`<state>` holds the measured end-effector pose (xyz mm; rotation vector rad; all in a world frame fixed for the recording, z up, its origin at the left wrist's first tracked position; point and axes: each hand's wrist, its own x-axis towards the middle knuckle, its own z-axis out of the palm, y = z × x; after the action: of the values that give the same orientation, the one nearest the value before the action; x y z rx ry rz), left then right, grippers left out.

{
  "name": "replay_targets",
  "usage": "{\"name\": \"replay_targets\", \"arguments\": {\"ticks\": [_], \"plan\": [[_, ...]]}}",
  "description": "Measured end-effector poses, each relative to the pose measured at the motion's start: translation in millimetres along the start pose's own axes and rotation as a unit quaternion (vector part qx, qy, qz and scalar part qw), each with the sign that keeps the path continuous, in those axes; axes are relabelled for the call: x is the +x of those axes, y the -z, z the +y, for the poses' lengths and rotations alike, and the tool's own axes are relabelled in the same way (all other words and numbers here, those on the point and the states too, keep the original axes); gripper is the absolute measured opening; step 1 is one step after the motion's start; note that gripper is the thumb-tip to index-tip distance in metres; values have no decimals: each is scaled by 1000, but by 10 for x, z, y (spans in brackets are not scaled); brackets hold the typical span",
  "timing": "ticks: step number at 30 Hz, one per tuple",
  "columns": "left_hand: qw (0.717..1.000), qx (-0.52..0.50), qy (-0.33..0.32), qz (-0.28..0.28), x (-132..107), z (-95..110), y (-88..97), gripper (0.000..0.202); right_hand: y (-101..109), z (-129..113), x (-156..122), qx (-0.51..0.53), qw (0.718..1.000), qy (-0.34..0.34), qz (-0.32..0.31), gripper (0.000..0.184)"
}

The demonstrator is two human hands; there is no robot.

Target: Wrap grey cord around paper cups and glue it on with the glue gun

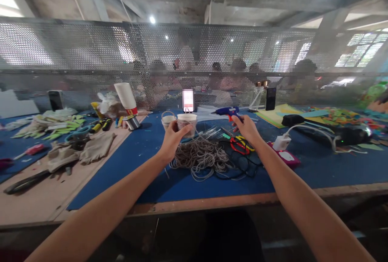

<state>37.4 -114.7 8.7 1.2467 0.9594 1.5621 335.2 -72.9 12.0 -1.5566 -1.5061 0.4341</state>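
My left hand is closed on a white paper cup, its lower part wound with grey cord. Just behind it to the left stands a small cup with a looped handle. In my right hand is a blue glue gun, its nozzle pointing left toward the cup, apart from it. A tangled heap of grey cord lies below and between my hands. Red-handled scissors and a yellow-handled tool lie under my right hand, beside dark cable.
A lit phone stands behind the cup. To the left are stacked paper cups, work gloves and felt scraps. A white plug on a pink box, coloured sheets and a black device are right. A perforated screen closes the back.
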Motion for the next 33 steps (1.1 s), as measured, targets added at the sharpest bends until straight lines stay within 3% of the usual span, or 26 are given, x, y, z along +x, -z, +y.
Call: {"name": "replay_targets", "arguments": {"ticks": [3, 6, 10, 16, 22, 27, 33], "plan": [[1000, 0, 1, 3, 9, -14, 10, 50, -60, -128, -60, 244, 969, 46, 9, 49], [1000, 21, -6, 10, 27, -42, 34, 51, -74, -264, -141, 317, 945, 77, 21, 53], [999, 39, -16, 13, 45, -71, 63, 52, -55, -361, -237, 261, 956, 132, -10, 34], [998, 43, -38, 2, 26, -36, 44, 52, -80, -480, -399, 202, 973, 113, -9, 38], [997, 36, -73, 1, 8, 5, 11, 57, -136, -634, -592, 195, 966, 170, 12, 33], [998, 19, -64, 9, 25, -12, 29, 55, -212, -593, -674, 158, 965, 192, -89, 35], [997, 19, -69, 7, 33, -33, 46, 55, -281, -509, -649, 43, 962, 262, -69, 37]]}}
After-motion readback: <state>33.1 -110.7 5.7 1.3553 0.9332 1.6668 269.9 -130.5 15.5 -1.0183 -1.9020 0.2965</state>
